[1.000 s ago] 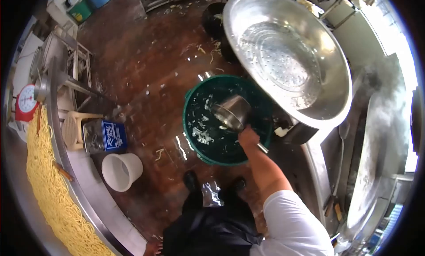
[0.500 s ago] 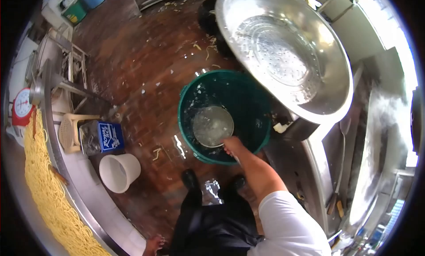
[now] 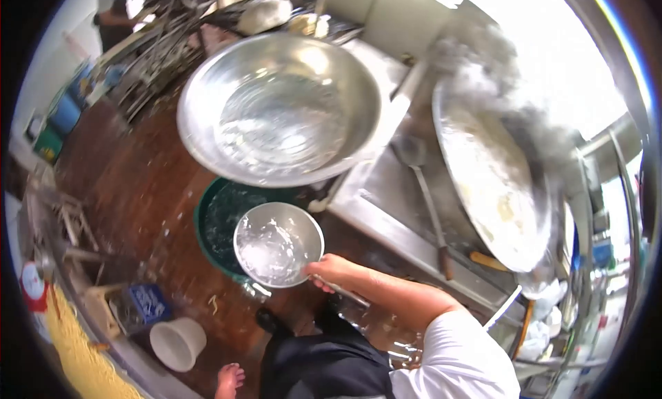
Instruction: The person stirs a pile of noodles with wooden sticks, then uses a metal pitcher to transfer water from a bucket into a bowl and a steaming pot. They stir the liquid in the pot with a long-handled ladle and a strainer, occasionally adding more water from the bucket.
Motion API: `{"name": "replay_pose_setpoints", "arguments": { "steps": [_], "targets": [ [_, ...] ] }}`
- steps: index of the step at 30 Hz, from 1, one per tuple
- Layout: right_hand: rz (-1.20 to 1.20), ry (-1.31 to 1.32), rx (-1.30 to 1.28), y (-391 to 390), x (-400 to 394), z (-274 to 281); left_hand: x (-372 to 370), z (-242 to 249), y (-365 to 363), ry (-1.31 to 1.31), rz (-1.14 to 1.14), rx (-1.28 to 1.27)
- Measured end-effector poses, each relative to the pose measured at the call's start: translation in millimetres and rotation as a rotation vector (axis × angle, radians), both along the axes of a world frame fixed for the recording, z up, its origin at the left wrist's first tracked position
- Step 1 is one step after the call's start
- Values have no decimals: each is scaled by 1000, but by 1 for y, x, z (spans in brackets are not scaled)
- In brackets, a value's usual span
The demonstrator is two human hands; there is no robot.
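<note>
No wording reads clearly.
White lettering marks the blue side of a container at the lower left, but it is too blurred to make out; the markings on the red scale's dial are also illegible.

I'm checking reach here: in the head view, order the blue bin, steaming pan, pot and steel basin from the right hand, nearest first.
From the right hand:
1. Pot, held in its fingers.
2. Steel basin, ahead.
3. Steaming pan, to the right.
4. Blue bin, far left.
</note>
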State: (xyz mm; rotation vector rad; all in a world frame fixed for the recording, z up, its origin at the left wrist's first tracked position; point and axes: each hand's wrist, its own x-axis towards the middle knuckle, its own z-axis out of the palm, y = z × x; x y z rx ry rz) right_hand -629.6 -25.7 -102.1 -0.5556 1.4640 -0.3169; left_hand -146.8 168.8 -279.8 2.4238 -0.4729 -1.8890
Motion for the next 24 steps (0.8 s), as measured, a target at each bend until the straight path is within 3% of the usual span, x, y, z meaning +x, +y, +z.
{"name": "replay_pose_setpoints", "arguments": {
  "steps": [5,8,14,17,24],
  "targets": [
    [-137,-17,-98,45,-79,95,-47,-32,-45,161,-109,-58],
    [-271,46,-163,69,-127,137,-95,24,-58,239,-217,-106],
    [-608,129,-274,105,-223,180,-134,43,-69,318,-315,-145],
    [-842,-85,-296,113,-269,166,-143,38,-76,215,-302,-81],
    [-1111,-684,-383,119,-349,129,-137,28,-81,89,-302,-31]
  ]
}}
